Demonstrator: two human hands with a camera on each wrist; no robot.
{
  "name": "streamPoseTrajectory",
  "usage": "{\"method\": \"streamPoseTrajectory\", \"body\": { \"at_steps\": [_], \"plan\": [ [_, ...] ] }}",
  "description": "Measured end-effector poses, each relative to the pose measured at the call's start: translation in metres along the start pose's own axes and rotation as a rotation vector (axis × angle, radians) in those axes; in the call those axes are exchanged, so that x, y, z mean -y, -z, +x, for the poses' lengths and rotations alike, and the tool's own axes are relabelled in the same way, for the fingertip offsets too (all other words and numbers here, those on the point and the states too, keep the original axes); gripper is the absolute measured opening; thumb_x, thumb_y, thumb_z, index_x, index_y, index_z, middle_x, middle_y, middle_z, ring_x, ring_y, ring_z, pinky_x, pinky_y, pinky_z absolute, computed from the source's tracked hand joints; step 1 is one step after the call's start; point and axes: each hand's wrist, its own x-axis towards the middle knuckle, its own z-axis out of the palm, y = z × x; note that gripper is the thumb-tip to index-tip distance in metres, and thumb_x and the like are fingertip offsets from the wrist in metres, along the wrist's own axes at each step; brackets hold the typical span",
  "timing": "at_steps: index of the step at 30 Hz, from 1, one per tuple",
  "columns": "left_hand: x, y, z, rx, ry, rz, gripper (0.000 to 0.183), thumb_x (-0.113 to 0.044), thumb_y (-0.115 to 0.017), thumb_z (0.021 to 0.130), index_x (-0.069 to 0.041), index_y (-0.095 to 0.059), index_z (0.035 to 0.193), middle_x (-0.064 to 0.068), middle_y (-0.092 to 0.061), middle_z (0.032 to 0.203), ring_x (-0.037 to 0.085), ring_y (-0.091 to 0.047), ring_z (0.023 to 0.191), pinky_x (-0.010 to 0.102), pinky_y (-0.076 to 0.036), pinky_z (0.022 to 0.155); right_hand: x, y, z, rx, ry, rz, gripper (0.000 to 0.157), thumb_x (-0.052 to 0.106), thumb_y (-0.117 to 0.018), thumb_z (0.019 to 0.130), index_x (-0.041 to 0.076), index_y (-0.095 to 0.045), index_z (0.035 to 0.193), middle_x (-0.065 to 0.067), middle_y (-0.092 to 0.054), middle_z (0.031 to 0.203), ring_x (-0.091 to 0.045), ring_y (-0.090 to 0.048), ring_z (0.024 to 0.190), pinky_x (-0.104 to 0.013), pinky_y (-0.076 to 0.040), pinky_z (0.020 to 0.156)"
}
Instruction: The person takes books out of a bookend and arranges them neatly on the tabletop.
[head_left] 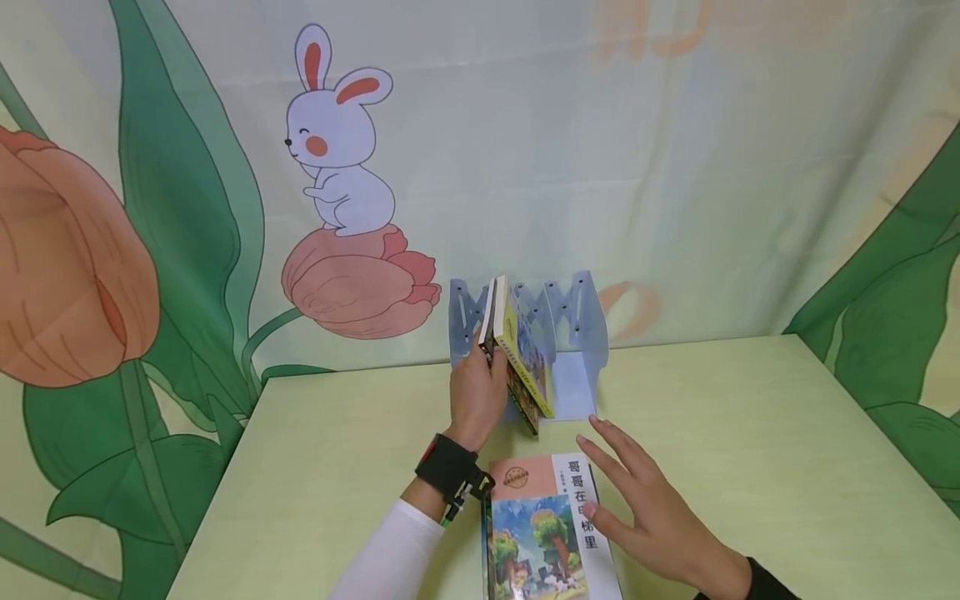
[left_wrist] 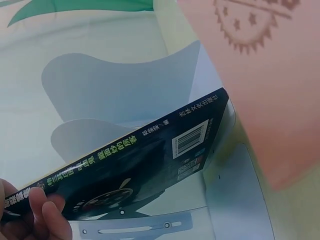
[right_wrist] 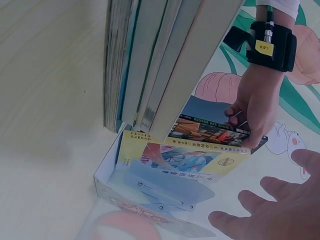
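My left hand [head_left: 478, 392] grips a dark-covered book [left_wrist: 150, 165] by its upper end, fingers curled around the spine. The book leans, its lower corner toward me at the front of a pale blue book rack [head_left: 576, 387]. Beside it on the right stands a yellow book [right_wrist: 220, 157] inside the rack, tilted against the dark one in the head view. My right hand [head_left: 656, 512] hovers with spread fingers over the right edge of a book with a pink and white cover [head_left: 536, 542], holding nothing. That book tops a stack of several books [right_wrist: 150, 65].
The rack stands at the back of the pale yellow-green table [head_left: 322, 483], close to a curtain-like backdrop [head_left: 525, 167] printed with a rabbit and tulips. The book stack lies in front of the rack, between my forearms.
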Motion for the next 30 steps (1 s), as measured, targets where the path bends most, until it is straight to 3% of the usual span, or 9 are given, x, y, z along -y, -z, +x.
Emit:
{"method": "streamPoseTrajectory", "body": {
  "at_steps": [12,19,30],
  "plan": [
    [-0.006,0.009,0.000,-0.041,-0.028,-0.029,0.045,-0.025,-0.039,0.104,-0.008,-0.043,0.146,0.001,-0.045,0.055,0.012,-0.038,0.037,0.025,-0.026,0.038,0.001,-0.003,0.000,0.012,-0.015,-0.015,0.073,0.035,-0.067,0.092,0.029,-0.030,0.155,-0.001,-0.021,0.164,-0.024,-0.024,0.149,-0.062,-0.039,0.104],
    [-0.008,0.015,-0.003,-0.042,-0.037,-0.022,0.049,-0.024,-0.039,0.104,-0.006,-0.039,0.149,-0.001,-0.039,0.053,0.012,-0.032,0.036,0.024,-0.023,0.038,0.003,-0.002,0.002,0.009,-0.018,-0.015,0.073,0.035,-0.067,0.092,0.029,-0.030,0.155,-0.002,-0.021,0.164,-0.023,-0.023,0.149,-0.061,-0.038,0.105],
    [-0.014,0.024,-0.003,-0.074,-0.083,-0.024,0.048,-0.022,-0.038,0.104,-0.003,-0.040,0.148,0.002,-0.046,0.056,0.011,-0.033,0.038,0.024,-0.025,0.038,0.003,-0.003,0.001,0.004,-0.014,-0.025,0.072,0.035,-0.067,0.092,0.024,-0.033,0.154,-0.001,-0.020,0.164,-0.024,-0.023,0.149,-0.063,-0.039,0.103]
  ]
}}
